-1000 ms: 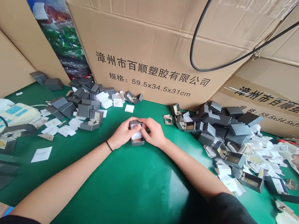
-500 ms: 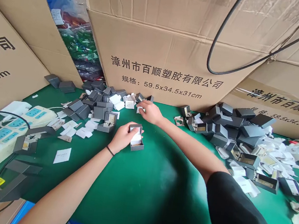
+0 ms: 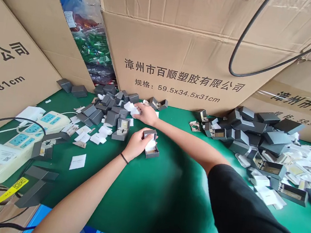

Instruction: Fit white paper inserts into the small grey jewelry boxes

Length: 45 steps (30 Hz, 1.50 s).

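My left hand (image 3: 136, 144) is closed around a small open grey box (image 3: 152, 145) with a white lining, held just above the green table (image 3: 145, 198). My right hand (image 3: 146, 114) reaches across to the far left pile of grey boxes (image 3: 111, 105), its fingers pinched on a white card (image 3: 134, 109) lying among the boxes. An open grey box (image 3: 122, 128) stands just left of my left hand.
Large cardboard cartons (image 3: 185, 56) wall the back of the table. A second heap of grey boxes and white inserts (image 3: 260, 140) lies at the right. White power strips (image 3: 26, 131) and cables sit at the left edge, with loose white cards (image 3: 77, 161) nearby.
My right hand left the box that both hands held and reached up and left to the far pile. My left hand kept hold of the open box.
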Each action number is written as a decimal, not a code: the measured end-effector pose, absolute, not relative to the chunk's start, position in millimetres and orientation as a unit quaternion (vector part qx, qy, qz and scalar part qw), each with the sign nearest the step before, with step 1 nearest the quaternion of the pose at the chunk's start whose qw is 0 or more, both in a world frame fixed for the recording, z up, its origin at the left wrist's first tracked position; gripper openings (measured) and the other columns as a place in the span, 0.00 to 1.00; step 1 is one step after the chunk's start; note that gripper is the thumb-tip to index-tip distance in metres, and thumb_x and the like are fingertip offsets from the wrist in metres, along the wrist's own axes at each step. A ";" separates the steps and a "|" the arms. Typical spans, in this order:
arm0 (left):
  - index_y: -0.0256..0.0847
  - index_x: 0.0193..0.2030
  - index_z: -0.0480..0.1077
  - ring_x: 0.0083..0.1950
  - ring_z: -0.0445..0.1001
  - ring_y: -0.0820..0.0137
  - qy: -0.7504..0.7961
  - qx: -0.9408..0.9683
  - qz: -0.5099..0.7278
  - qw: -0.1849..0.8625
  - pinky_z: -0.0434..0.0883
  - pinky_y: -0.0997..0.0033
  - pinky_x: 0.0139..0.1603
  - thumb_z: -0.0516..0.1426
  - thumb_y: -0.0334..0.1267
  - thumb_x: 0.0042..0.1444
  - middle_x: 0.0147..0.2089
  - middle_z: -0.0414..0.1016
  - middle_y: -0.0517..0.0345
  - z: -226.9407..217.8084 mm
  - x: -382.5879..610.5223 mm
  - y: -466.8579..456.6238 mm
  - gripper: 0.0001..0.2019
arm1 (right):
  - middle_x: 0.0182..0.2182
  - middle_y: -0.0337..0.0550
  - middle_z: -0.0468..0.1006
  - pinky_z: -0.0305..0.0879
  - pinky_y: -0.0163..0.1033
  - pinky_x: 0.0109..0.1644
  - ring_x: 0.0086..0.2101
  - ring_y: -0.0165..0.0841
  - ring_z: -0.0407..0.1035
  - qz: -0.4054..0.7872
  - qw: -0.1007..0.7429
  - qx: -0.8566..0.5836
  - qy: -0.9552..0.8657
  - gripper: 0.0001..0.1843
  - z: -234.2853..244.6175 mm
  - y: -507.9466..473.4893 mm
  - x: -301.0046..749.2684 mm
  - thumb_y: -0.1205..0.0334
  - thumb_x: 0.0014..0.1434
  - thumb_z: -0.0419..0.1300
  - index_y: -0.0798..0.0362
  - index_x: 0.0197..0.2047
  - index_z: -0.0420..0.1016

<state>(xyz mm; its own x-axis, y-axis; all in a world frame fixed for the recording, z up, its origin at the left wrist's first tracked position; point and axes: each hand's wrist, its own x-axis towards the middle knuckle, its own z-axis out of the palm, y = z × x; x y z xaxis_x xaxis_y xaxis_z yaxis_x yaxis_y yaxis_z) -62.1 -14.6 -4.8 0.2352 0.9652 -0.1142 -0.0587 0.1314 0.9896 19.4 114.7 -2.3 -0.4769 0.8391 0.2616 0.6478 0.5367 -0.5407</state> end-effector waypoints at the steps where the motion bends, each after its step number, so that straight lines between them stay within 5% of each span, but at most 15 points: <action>1: 0.38 0.39 0.68 0.36 0.78 0.61 0.447 0.499 0.422 0.611 0.73 0.60 0.39 0.59 0.47 0.51 0.39 0.78 0.48 -3.5 -62.8 -14.9 0.15 | 0.39 0.42 0.77 0.66 0.37 0.42 0.35 0.32 0.71 0.222 0.297 -0.432 -0.822 0.23 -4.4 109.5 27.4 0.59 0.52 0.63 0.54 0.51 0.67; 6: 0.36 0.41 0.69 0.40 0.77 0.60 0.440 0.511 0.389 0.628 0.72 0.61 0.42 0.58 0.47 0.54 0.41 0.78 0.46 4.1 -69.8 -15.2 0.15 | 0.35 0.42 0.77 0.67 0.37 0.39 0.34 0.31 0.70 0.355 0.442 -0.368 -0.737 0.23 -5.4 79.4 83.0 0.58 0.53 0.61 0.57 0.51 0.66; 9: 0.36 0.42 0.71 0.46 0.75 0.59 0.435 0.514 0.390 0.628 0.71 0.63 0.44 0.59 0.47 0.53 0.45 0.77 0.44 7.2 -71.6 -15.4 0.16 | 0.40 0.44 0.76 0.67 0.41 0.44 0.41 0.35 0.69 0.287 0.462 -0.360 -0.758 0.15 -2.0 61.2 122.7 0.61 0.56 0.58 0.53 0.47 0.70; 13: 0.36 0.43 0.72 0.51 0.73 0.56 0.419 0.456 0.425 0.660 0.70 0.60 0.48 0.60 0.47 0.52 0.51 0.74 0.44 8.6 -68.9 -16.7 0.17 | 0.38 0.45 0.74 0.67 0.43 0.42 0.40 0.35 0.68 0.208 0.417 -0.360 -0.808 0.14 -2.0 44.3 164.0 0.67 0.58 0.53 0.50 0.45 0.75; 18: 0.38 0.45 0.72 0.55 0.70 0.55 0.392 0.428 0.430 0.692 0.68 0.55 0.54 0.60 0.45 0.52 0.56 0.71 0.45 8.3 -59.1 -14.5 0.16 | 0.42 0.43 0.76 0.67 0.37 0.32 0.29 0.30 0.68 0.285 0.343 -0.387 -0.807 0.24 -12.9 41.5 183.2 0.68 0.55 0.53 0.51 0.56 0.66; 25: 0.34 0.44 0.74 0.46 0.75 0.60 0.495 0.439 0.464 0.589 0.71 0.67 0.42 0.61 0.45 0.49 0.49 0.76 0.46 1.3 -20.9 16.1 0.19 | 0.49 0.48 0.73 0.61 0.48 0.55 0.51 0.38 0.66 0.223 0.410 -0.359 -0.809 0.18 -21.8 42.4 185.9 0.67 0.56 0.51 0.55 0.51 0.70; 29: 0.35 0.41 0.74 0.44 0.75 0.63 0.522 0.420 0.519 0.531 0.71 0.72 0.38 0.61 0.45 0.48 0.46 0.77 0.49 -4.7 -8.3 22.2 0.17 | 0.51 0.48 0.72 0.58 0.51 0.57 0.53 0.40 0.62 0.191 0.367 -0.344 -0.843 0.23 -20.1 45.0 196.1 0.69 0.52 0.52 0.54 0.53 0.68; 36: 0.36 0.43 0.71 0.47 0.75 0.60 0.465 0.470 0.494 0.565 0.72 0.65 0.45 0.58 0.44 0.52 0.47 0.76 0.48 -5.8 -17.8 18.6 0.16 | 0.50 0.53 0.68 0.59 0.52 0.55 0.48 0.43 0.61 0.140 0.272 -0.306 -0.902 0.27 -20.2 43.0 205.9 0.55 0.54 0.58 0.58 0.55 0.67; 40: 0.38 0.50 0.69 0.49 0.74 0.60 0.485 0.584 0.463 0.457 0.71 0.64 0.47 0.56 0.44 0.55 0.48 0.76 0.49 -6.6 -21.2 20.6 0.18 | 0.48 0.53 0.69 0.61 0.53 0.52 0.45 0.43 0.61 0.128 0.265 -0.313 -0.903 0.25 -23.9 42.4 209.2 0.61 0.56 0.56 0.57 0.56 0.65; 45: 0.40 0.44 0.74 0.42 0.75 0.64 0.525 0.749 0.329 0.236 0.70 0.70 0.43 0.55 0.45 0.54 0.45 0.78 0.55 -2.1 -33.7 20.1 0.16 | 0.46 0.51 0.72 0.64 0.52 0.51 0.45 0.42 0.63 0.147 0.306 -0.356 -0.871 0.20 -25.6 45.2 210.1 0.65 0.54 0.56 0.56 0.51 0.69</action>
<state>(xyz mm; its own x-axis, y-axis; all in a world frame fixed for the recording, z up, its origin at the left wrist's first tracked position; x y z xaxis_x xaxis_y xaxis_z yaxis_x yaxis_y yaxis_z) -33.7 20.1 -2.1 0.2332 0.9413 0.2441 0.6308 -0.3375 0.6987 210.1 45.2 -25.6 -0.5597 0.7091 0.4288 0.5294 0.7041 -0.4732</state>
